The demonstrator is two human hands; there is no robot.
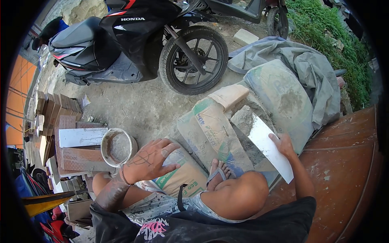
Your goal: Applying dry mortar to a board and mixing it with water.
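My right hand (283, 145) grips the edge of a flat white strip (269, 148), perhaps a cut tile. Grey cement powder (244, 117) is heaped on the strip's far end, above the torn opening of a paper cement bag (209, 127). My left hand (152, 161) is empty, fingers apart, raised over my leg and another cement bag (194, 174). Just left of that hand stands a round bucket (134, 142) with a crusted rim and grey residue inside. My sandalled foot (217, 171) rests against the torn bag.
A dusty cement bag (278, 82) lies at right beside a grey tarp (322, 79). A black Honda scooter (136, 33) is parked ahead. Stacked tiles (57, 112) and a white tile strip (82, 137) are at left. A brown panel (337, 164) borders my right. Someone (51, 30) bends behind the scooter.
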